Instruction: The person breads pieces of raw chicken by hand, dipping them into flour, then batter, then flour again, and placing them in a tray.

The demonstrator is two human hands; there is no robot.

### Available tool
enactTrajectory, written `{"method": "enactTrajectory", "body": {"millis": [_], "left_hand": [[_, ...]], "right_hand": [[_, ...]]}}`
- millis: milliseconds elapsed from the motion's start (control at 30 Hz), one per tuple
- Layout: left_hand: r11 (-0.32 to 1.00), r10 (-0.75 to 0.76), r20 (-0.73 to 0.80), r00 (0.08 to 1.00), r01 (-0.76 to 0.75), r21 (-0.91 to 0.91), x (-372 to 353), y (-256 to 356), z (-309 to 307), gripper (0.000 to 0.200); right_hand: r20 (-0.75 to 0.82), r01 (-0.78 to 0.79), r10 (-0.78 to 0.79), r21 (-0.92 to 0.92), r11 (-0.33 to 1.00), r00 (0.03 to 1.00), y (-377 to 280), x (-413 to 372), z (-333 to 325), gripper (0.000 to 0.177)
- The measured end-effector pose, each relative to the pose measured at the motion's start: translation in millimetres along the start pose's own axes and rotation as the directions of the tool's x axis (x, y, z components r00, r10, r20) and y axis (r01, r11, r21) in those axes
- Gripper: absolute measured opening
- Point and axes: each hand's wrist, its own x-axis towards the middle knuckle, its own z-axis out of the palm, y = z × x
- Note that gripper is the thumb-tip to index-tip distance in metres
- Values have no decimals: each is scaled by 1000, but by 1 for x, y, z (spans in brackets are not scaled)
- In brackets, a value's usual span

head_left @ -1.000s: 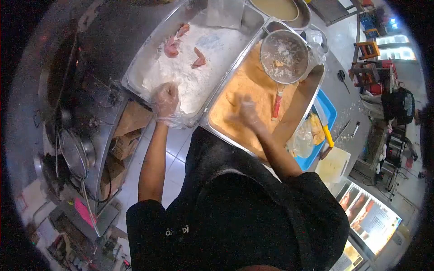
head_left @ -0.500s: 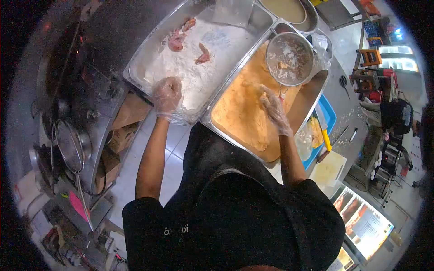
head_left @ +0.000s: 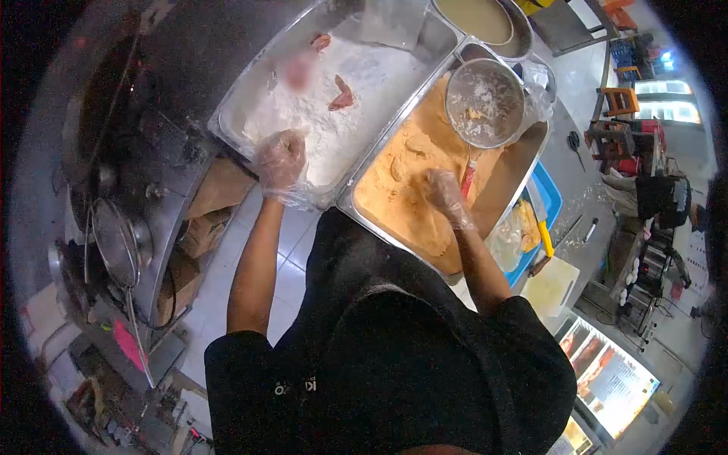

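My left hand [head_left: 282, 161], in a clear plastic glove, is curled closed over the near left corner of a metal tray [head_left: 231, 136] of white flour [head_left: 356, 64]. Whatever it may hold is hidden. Farther back in the flour lie raw meat pieces [head_left: 342, 94], one of them blurred. My right hand [head_left: 446, 194], gloved too, rests with fingers curled in the orange breading powder [head_left: 387, 201] of the neighbouring tray [head_left: 523, 174]. Its fingertips are hidden. Coated lumps [head_left: 417, 144] show in the powder beyond it. A round strainer [head_left: 485, 102] with a red handle [head_left: 469, 180] lies over that tray.
Behind the trays stands a bowl of pale liquid [head_left: 474, 19]. To the right are a blue tray [head_left: 550, 193], a yellow-handled knife [head_left: 544, 235], scissors [head_left: 576, 145] and a cutting board [head_left: 550, 284]. A long-handled sieve [head_left: 117, 243] hangs at left.
My right hand has moved left and toward me across the breading, and its outstretched fingers have curled in. Coated lumps now show there. My left hand stays in place.
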Motion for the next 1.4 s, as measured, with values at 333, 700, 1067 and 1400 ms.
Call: {"method": "enactTrajectory", "body": {"millis": [333, 700, 1067, 1400], "left_hand": [[999, 18, -53, 998, -20, -39, -2, -10, 9, 16], [998, -69, -8, 998, 69, -15, -3, -14, 15, 18], [995, -82, 2, 997, 82, 59, -3, -1, 6, 18], [996, -89, 41, 995, 90, -27, -5, -5, 7, 27]], "right_hand": [[-41, -62, 79, 305, 950, 996, -10, -7, 2, 15], [-437, 58, -187, -292, 955, 880, -4, 39, 55, 18], [174, -271, 222, 358, 894, 959, -46, 28, -35, 26], [13, -31, 29, 98, 995, 999, -20, 15, 36, 19]]}}
